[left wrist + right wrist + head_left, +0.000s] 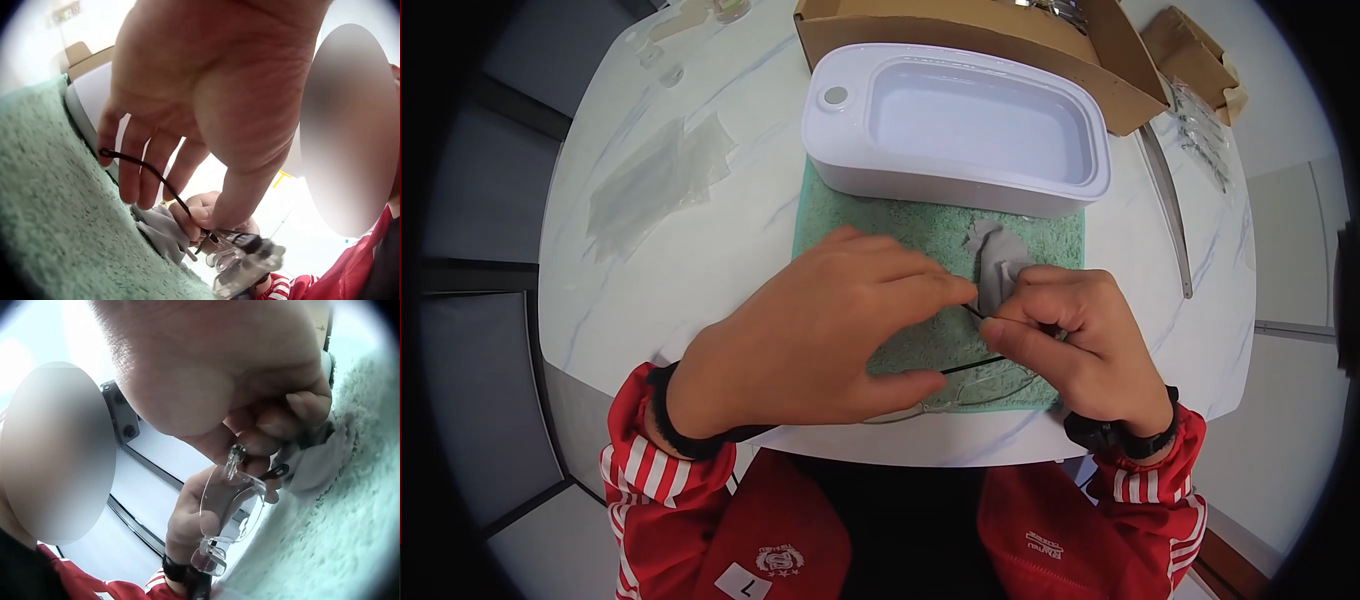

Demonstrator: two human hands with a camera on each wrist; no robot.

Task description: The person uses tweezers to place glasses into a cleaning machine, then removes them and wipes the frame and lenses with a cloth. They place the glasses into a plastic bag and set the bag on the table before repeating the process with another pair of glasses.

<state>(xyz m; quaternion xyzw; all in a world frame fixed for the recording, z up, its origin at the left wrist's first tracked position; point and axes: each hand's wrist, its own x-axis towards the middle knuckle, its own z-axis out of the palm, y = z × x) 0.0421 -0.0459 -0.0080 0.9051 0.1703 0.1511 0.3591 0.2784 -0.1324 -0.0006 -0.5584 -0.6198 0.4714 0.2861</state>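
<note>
A pair of rimless eyeglasses point(232, 509) with clear lenses and dark temples is over the green towel point(850, 225). My right hand point(1085, 335) pinches the glasses by a temple between thumb and fingers. A crumpled grey cloth point(997, 252) hangs by its fingers and touches the towel. Close on the other side, my left hand point(810, 325) is spread with fingers extended and grips nothing. In the left wrist view the dark temple point(156, 174) crosses in front of its fingers.
A white ultrasonic cleaner point(830, 165) with an uncovered basin stands on the towel's far side. Behind it is a cardboard box point(970, 30). Clear plastic bags point(655, 185) lie at left; a curved grey strip point(1168, 215) and small bagged items point(1200, 135) are at right.
</note>
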